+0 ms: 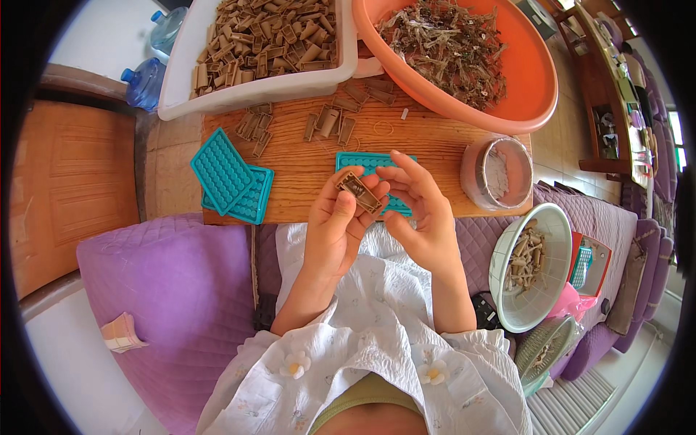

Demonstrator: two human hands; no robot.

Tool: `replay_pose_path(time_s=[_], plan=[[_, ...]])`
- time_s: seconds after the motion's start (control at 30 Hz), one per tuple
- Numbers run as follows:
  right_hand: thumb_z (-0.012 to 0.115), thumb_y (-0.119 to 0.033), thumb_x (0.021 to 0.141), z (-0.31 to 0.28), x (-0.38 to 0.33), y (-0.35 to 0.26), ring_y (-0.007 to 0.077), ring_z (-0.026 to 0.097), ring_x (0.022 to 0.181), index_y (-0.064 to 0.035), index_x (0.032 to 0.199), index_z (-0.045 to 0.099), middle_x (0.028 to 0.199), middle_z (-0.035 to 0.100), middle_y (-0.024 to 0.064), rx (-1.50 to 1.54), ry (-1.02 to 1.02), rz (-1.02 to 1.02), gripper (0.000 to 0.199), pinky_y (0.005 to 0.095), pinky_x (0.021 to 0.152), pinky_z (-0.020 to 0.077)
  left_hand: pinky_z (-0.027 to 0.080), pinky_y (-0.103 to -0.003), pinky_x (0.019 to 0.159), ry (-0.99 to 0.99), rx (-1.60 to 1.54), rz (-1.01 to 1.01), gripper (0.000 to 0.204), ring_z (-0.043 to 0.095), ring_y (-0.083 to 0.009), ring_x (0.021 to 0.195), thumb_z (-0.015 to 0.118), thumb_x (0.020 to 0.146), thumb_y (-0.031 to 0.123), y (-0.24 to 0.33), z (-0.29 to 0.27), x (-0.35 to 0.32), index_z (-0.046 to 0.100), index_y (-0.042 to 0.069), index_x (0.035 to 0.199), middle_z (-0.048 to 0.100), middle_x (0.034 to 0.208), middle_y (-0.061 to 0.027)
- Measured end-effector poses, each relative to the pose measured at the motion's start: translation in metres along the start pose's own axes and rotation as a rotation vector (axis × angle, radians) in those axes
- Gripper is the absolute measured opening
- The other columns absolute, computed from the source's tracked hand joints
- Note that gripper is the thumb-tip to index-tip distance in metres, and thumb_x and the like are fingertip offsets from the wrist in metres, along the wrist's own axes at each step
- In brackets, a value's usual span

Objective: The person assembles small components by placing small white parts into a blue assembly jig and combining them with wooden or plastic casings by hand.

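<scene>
My left hand is closed on a small brown plastic casing, gripped between thumb and fingers with its hollow side facing up. Dark parts show inside the hollow, too small to make out. Just to the right, my right hand has its fingers spread and curved, with nothing visible between them. Behind both hands lies a teal dimpled tray, partly covered by them. Several loose brown casings rest farther back on the wooden table.
A white bin of brown casings and an orange basin of tangled clear-and-dark parts stand at the back. Two stacked teal trays lie left. A clear tub sits by the right edge; a pale green basket stands beyond it.
</scene>
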State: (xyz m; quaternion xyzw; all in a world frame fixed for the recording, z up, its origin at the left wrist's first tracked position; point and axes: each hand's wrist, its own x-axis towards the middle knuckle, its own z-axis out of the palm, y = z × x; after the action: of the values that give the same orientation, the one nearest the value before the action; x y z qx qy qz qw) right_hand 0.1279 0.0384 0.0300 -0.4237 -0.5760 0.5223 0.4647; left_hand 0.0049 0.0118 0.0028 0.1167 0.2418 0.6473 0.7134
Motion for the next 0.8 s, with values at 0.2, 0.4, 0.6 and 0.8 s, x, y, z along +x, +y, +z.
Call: replay_pose_path(time_s=[0.2,0.4,0.6,0.8], plan=[[0.054,0.008,0.066,0.006,0.003,-0.001,0.0124,0.054,0.087,-0.0005,0.112,0.047,0.089,0.057,0.0077,-0.121,-0.037,0.119,0.047,0.0273,0.08,0.044,0.042,-0.027,0.083,0.006,0.368,0.076,0.031,0.051,-0.0182,0.099,0.047,0.086,0.016,-0.008,0.0,-0.006,0.042,0.0,0.113,0.053,0.105,-0.0108],[0.056,0.004,0.068,0.004,0.012,0.01,0.0112,0.054,0.078,0.0004,0.107,0.051,0.085,0.057,0.0058,-0.125,-0.139,0.162,0.04,0.0257,0.074,0.0454,0.042,-0.026,0.082,0.032,0.509,0.074,0.031,0.052,-0.0152,0.096,0.048,0.086,0.016,-0.005,0.0,-0.001,0.044,-0.002,0.111,0.054,0.101,-0.0092],[0.055,-0.002,0.07,-0.004,0.02,0.013,0.0108,0.056,0.076,0.002,0.1,0.054,0.083,0.059,0.0063,-0.045,-0.225,0.167,0.031,0.0248,0.07,0.0459,0.052,-0.029,0.07,0.047,0.374,-0.11,0.041,0.058,-0.0191,0.087,0.053,0.083,0.023,0.006,-0.016,0.001,0.043,-0.002,0.113,0.054,0.103,-0.0119],[0.057,-0.005,0.072,-0.001,0.029,0.006,0.0103,0.059,0.06,0.0034,0.086,0.059,0.064,0.06,0.0085,-0.218,-0.258,0.205,0.016,0.0236,0.059,0.0471,0.051,-0.027,0.07,-0.036,0.528,-0.189,0.041,0.059,-0.0154,0.079,0.055,0.082,0.024,0.017,-0.021,0.002,0.045,-0.002,0.111,0.057,0.09,-0.0065]])
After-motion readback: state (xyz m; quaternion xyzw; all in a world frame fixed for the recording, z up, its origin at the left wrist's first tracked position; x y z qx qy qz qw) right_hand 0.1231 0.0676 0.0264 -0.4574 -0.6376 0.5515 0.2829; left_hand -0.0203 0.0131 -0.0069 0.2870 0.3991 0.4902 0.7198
